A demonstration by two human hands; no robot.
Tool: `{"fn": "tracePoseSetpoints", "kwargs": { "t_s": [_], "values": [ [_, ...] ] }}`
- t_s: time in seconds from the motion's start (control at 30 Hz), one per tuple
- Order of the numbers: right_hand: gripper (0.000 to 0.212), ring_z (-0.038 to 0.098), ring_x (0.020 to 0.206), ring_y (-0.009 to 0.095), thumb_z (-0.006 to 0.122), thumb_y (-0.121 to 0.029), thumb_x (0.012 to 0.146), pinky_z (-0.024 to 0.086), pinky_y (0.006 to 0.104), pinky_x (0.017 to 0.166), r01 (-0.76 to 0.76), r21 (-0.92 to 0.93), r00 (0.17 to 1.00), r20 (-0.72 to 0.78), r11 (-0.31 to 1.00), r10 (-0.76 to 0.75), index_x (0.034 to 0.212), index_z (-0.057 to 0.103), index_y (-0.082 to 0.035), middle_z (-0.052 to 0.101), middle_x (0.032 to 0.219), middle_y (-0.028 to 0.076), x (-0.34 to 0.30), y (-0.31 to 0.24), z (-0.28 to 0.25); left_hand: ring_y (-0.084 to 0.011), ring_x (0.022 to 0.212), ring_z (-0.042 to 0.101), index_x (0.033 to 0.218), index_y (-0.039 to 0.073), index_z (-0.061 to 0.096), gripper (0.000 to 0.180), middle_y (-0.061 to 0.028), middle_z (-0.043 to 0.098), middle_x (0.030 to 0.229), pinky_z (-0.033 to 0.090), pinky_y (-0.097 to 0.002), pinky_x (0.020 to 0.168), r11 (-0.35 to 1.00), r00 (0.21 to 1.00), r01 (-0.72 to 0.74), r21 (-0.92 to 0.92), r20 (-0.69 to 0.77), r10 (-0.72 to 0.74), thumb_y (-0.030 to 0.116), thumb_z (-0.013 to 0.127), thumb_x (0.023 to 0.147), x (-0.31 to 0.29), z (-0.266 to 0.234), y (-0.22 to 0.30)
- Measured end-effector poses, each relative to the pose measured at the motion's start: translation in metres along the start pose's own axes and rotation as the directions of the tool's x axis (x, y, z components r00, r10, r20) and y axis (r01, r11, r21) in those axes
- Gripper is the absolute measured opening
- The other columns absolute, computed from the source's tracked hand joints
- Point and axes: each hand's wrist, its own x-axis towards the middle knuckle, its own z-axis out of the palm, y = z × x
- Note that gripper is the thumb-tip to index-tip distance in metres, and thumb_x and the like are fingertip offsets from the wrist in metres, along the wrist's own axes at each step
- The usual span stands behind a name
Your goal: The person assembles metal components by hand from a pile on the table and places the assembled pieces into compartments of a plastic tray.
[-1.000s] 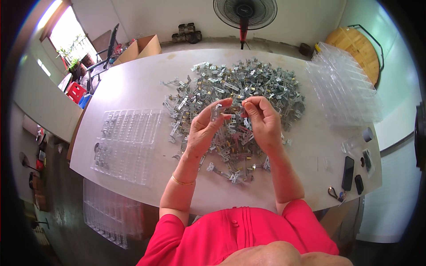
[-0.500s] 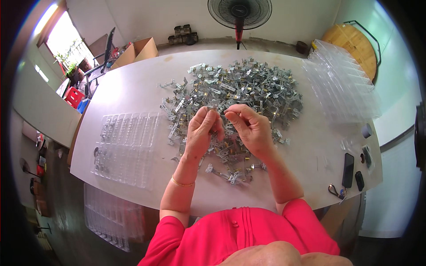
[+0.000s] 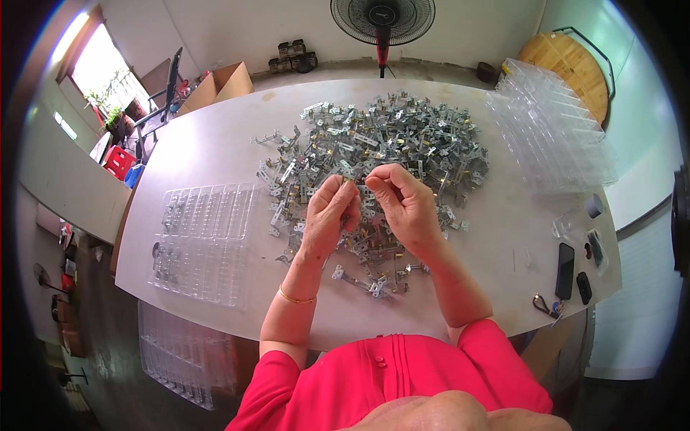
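Both my hands are raised over a large pile of small silvery metal brackets [image 3: 402, 133], some with brass-coloured bits. My left hand [image 3: 329, 215] is closed, thumb against curled fingers, on a small metal part whose edge [image 3: 348, 180] shows at the fingertips. Close beside it, my right hand [image 3: 408, 208] has thumb and forefinger pinched together, their tips pointing at the left hand's. Whatever sits in that pinch is too small or hidden to name. A few loose brackets [image 3: 375, 287] lie nearer to me, between my forearms.
On the left lies a clear plastic compartment tray [image 3: 215, 248], with some metal parts in its left end. Stacked clear trays [image 3: 543, 136] stand at the far right. A phone [image 3: 565, 271], keys [image 3: 546, 307] and a grey tape roll [image 3: 594, 206] lie at the right edge. A fan [image 3: 382, 29] stands beyond the table.
The hands stay almost in place, with fingertips shifting slightly; a bit more of the metal part shows at my left fingertips. The whole view has moved a little.
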Motion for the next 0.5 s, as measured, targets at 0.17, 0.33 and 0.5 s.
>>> {"fn": "tracePoseSetpoints", "kwargs": {
  "t_s": [0.17,0.33,0.5],
  "values": [
    [0.007,0.057,0.066,0.011,0.061,-0.007,0.100,0.049,0.0261,0.060,-0.161,0.136,0.987,0.020,0.978,0.160,0.105,0.061,-0.002,0.065,0.089,0.007,-0.002,-0.008,0.002,-0.0089,0.052,0.045,0.090,0.009,0.051,0.021,-0.0005,0.050,0.071,0.035,-0.0220,0.045,1.000,1.000,-0.004,0.020,-0.003,0.005,0.022,0.052,0.106,0.000,-0.001,0.000],
    [0.008,0.062,0.068,0.012,0.057,-0.004,0.100,0.051,0.0265,0.061,-0.117,0.117,0.993,-0.022,0.986,0.120,0.107,0.060,-0.001,0.064,0.090,0.007,-0.002,-0.001,0.005,-0.0041,0.054,0.043,0.094,0.007,0.055,0.023,0.0033,0.050,0.070,0.032,-0.0197,0.047,0.998,1.000,-0.007,0.062,0.001,0.006,0.026,0.053,0.106,0.000,0.002,-0.002],
    [0.009,0.066,0.069,0.013,0.056,-0.003,0.101,0.053,0.0280,0.061,-0.030,0.083,0.999,-0.032,0.996,0.032,0.109,0.060,-0.001,0.065,0.087,0.008,-0.002,-0.002,0.006,-0.0041,0.054,0.043,0.094,0.007,0.055,0.022,0.0035,0.050,0.069,0.032,-0.0197,0.047,0.997,1.000,-0.004,0.083,-0.006,0.005,0.026,0.053,0.106,-0.001,0.003,-0.001]
  ]
}}
